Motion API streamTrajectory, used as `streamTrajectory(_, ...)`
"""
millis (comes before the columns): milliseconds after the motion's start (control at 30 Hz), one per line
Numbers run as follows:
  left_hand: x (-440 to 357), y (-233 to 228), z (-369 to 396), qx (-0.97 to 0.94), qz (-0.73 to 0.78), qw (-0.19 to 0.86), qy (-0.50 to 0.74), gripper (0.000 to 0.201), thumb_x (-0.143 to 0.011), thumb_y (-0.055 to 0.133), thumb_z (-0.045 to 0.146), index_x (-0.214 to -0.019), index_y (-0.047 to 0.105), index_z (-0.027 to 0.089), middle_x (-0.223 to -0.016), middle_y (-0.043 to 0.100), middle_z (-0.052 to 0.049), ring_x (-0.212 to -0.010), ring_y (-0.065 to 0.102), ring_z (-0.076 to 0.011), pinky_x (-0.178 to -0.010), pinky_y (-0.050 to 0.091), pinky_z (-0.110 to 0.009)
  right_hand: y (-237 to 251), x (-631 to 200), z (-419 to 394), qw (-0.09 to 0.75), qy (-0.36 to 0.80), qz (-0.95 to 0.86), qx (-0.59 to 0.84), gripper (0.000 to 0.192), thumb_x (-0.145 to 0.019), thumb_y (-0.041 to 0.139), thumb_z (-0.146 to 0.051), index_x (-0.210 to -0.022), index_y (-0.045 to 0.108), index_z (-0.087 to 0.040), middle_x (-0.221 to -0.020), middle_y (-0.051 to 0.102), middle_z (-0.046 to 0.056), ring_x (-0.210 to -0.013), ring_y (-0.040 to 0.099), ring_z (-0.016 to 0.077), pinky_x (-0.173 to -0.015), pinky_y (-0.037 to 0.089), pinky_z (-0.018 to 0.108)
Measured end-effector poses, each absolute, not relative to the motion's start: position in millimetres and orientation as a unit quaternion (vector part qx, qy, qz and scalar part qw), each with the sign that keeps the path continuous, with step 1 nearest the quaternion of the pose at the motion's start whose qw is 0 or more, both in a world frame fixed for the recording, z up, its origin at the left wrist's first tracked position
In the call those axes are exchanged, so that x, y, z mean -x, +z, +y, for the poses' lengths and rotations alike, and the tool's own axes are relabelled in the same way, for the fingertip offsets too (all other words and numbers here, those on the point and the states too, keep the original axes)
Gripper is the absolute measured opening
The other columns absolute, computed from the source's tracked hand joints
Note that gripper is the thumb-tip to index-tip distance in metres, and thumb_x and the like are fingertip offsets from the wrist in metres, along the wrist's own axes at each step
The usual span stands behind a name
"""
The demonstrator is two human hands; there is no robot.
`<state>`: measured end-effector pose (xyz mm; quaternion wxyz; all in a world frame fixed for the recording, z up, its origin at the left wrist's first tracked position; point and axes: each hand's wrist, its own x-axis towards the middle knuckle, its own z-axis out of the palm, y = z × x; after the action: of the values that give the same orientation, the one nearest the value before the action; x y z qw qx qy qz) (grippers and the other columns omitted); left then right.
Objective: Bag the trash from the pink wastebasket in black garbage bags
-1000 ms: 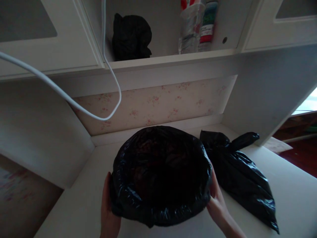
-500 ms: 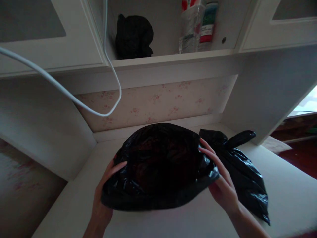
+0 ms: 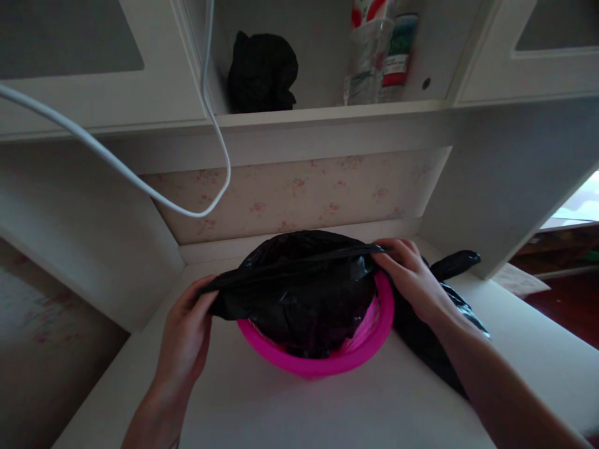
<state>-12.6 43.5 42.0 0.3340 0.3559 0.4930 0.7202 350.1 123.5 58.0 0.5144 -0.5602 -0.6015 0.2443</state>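
A bright pink round bin (image 3: 327, 360) stands on the white desk (image 3: 327, 411) in front of me. A black plastic liner bag (image 3: 299, 293) sits inside it, its rim lifted off the bin's edge and stretched flat across the top. My left hand (image 3: 187, 330) pinches the bag's left edge. My right hand (image 3: 412, 274) grips the bag's right edge at the bin's far right rim. A second, tied black bag (image 3: 444, 299) lies on the desk behind my right forearm, partly hidden.
A white cable (image 3: 140, 181) loops down from the upper left. On the shelf above are a black bundle (image 3: 262, 72) and clear bottles (image 3: 379, 56). White cabinet sides stand at both ends of the desk; dark red floor (image 3: 566, 299) shows at right.
Both hands moved from the bin's sides up to the bag's rim and pulled it off the edge. The pink bin, covered before, now shows.
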Motion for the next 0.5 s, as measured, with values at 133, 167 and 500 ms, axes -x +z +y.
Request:
streamTrajectory(133,9.4,45.1,44.5,-0.347,0.49,0.345,0.721,0.039,-0.068,0.092,0.039,-0.102,0.08,0.025,-0.11,0.079,0.0,-0.112,0.068,-0.0196,-0.1,0.05,-0.028,72.2,-356.3,138.1,0.462,0.187,-0.615,0.611,0.047,-0.084,0.069,-0.066,-0.105,0.077,-0.024,-0.065,0.065,-0.001,-0.055,0.056,0.0174,-0.056,0.043,0.031)
streamTrajectory(167,8.7,45.4,43.9,-0.351,0.486,0.353,0.718,0.044,-0.069,0.092,0.039,-0.109,0.078,0.026,-0.117,0.078,-0.001,-0.117,0.067,-0.0205,-0.105,0.049,-0.03,76.2,-356.7,140.3,0.458,0.174,-0.62,0.613,0.045,-0.085,0.067,-0.064,-0.102,0.077,-0.024,-0.06,0.064,-0.002,-0.053,0.056,0.0174,-0.055,0.041,0.032)
streamTrajectory(500,15.4,30.9,71.3,-0.365,0.479,0.363,0.711,0.059,-0.071,0.094,0.04,-0.125,0.075,0.028,-0.14,0.07,-0.004,-0.127,0.065,-0.0252,-0.111,0.05,-0.035,98.5,-338.3,177.1,0.544,0.17,-0.712,0.41,0.034,-0.095,0.06,-0.044,-0.122,0.068,-0.026,-0.128,0.073,0.005,-0.123,0.065,0.0261,-0.115,0.046,0.049)
